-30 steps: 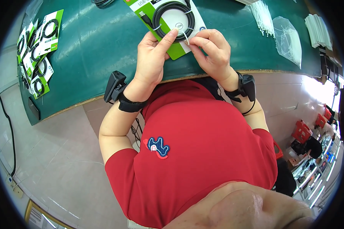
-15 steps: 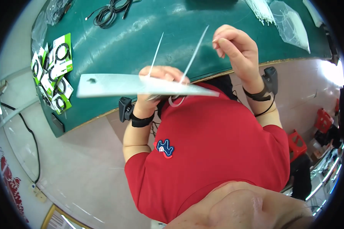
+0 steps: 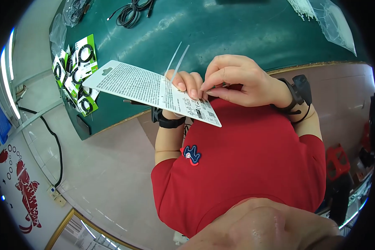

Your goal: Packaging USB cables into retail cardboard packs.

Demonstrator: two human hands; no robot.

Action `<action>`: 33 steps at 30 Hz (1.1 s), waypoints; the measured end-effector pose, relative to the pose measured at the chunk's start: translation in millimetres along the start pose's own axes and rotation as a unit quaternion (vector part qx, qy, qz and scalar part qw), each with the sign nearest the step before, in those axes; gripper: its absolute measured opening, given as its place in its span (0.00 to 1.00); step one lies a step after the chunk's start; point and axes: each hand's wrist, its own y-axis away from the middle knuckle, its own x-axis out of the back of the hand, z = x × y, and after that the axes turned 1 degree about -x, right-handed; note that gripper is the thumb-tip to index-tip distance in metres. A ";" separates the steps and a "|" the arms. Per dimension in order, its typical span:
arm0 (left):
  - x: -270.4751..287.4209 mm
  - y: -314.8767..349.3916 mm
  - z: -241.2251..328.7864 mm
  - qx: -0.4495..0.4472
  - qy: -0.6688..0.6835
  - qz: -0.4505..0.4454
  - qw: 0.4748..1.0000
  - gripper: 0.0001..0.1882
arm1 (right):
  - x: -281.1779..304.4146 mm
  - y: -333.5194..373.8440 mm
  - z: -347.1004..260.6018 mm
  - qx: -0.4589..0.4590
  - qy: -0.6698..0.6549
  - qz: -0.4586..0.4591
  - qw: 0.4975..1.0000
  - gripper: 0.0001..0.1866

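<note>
My left hand [image 3: 186, 83] grips a white backing card [image 3: 129, 83] with a hang hole at one end. The card's printed side faces up, and it slants down to the right. Two thin white cable ties [image 3: 176, 62] pass through the card and stick up side by side next to my left fingers. A dark plug-like end [image 3: 131, 101] pokes out below the card. My right hand [image 3: 246, 81] is closed in a pinch beside the card's right edge, near the left fingertips. What its fingers hold is hidden.
Carded black cables [image 3: 77, 75] lie heaped on the green table [image 3: 125, 50] at the left. A coiled black cable [image 3: 132, 14] is at the far side. At the far right sit loose white cable ties [image 3: 303, 8] and a clear plastic bag [image 3: 337, 27]. A red stool [image 3: 337, 160] stands behind at right.
My right hand has come down and left from the raised position to the card's edge. The card has turned from nearly edge-on to show its printed face, and the two ties now stand closer together.
</note>
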 end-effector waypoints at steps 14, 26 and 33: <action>12.5 -5.5 -7.9 -0.011 0.016 0.000 1.000 0.13 | -1.5 2.4 0.9 -0.024 -0.007 0.007 1.000 0.10; 2.4 -23.5 0.0 -0.041 -0.423 0.186 0.886 0.13 | 31.2 -11.4 -19.4 -0.198 -0.020 0.137 0.970 0.08; 0.7 -29.0 -5.6 -0.149 -0.728 0.083 0.664 0.14 | 32.1 -7.4 4.0 -0.422 -0.091 0.008 0.902 0.12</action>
